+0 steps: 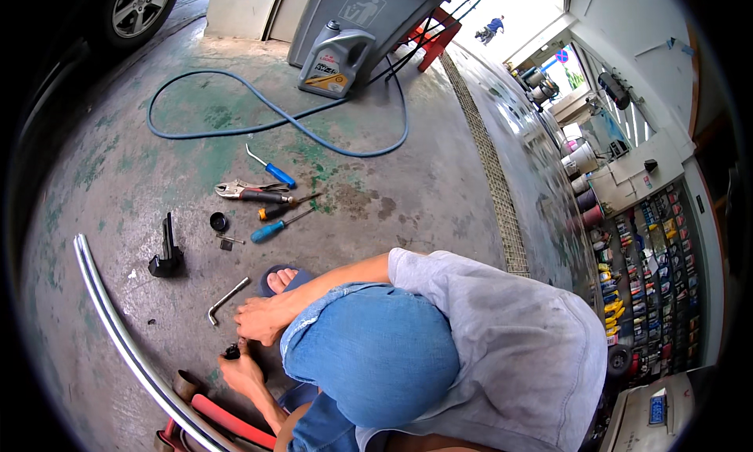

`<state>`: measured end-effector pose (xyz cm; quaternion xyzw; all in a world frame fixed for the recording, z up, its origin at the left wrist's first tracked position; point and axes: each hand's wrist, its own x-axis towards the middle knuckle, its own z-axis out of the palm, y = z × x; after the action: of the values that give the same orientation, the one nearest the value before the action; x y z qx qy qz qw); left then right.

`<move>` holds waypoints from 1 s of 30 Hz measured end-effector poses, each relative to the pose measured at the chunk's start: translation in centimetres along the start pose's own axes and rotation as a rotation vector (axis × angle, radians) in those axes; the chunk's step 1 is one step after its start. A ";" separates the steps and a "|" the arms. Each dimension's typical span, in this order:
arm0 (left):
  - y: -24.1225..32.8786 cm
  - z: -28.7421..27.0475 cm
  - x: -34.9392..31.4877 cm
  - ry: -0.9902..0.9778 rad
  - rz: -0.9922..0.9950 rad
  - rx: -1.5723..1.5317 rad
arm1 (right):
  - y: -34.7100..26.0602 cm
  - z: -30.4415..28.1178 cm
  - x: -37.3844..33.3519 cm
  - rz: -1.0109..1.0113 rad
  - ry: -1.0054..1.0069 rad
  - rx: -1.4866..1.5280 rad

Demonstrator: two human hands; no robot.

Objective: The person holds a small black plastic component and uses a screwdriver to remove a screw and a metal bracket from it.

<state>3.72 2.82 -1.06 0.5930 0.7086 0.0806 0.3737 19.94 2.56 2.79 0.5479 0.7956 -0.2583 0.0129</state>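
Observation:
Neither of my own hands shows. Close below, another person squats facing left, in a blue denim hat [376, 354] and a grey shirt [502, 334]. That person's lower hand [241, 372] has its fingers around a small black part [232, 351], mostly hidden. The upper hand [263, 318] reaches down beside it; its fingertips are partly covered. Next to these hands lies an L-shaped wrench [227, 299]. Farther off on the floor are a black plastic piece [165, 262], a round black cap [219, 221], locking pliers [243, 191], a blue-handled hook [280, 176] and two screwdrivers, one blue [268, 232].
A looped blue hose [227, 133] lies beyond the tools, near a grey oil jug [333, 63] and a grey bin [314, 28]. A curved white-and-black strip [118, 326] and red equipment [227, 421] are at the left. A drain grate [490, 169] crosses the floor; shelves [651, 279] stand right.

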 end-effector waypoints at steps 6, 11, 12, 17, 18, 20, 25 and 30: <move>-1.9 -0.2 1.6 -0.024 0.000 -0.230 | 0.3 0.8 0.9 0.052 -0.153 0.041; -2.4 -2.7 2.5 -0.005 0.040 -0.389 | 0.0 0.5 3.5 0.026 -0.088 0.009; -2.7 -3.0 2.7 -0.020 0.038 -0.455 | -0.2 0.3 4.0 -0.011 -0.057 -0.001; -3.7 -3.4 2.9 -0.147 -0.053 -0.789 | -0.9 -0.5 5.4 -0.113 -0.032 -0.032; -3.7 -3.7 2.7 -0.147 -0.053 -0.794 | -0.9 -0.5 5.4 -0.113 -0.013 -0.034; -3.9 -3.6 2.8 -0.167 -0.050 -0.802 | -0.7 -0.4 5.0 -0.114 -0.024 -0.040; -5.1 -3.1 2.5 -0.286 -0.054 -0.894 | 0.2 -0.8 4.9 -0.202 0.035 -0.057; -4.2 -3.7 1.1 -0.284 -0.067 -0.850 | 0.5 -0.8 4.7 -0.227 0.071 -0.040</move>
<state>-1.89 3.87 -1.29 0.3690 0.5729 0.2702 0.6802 18.73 7.15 1.82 0.4626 0.8575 -0.2225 -0.0339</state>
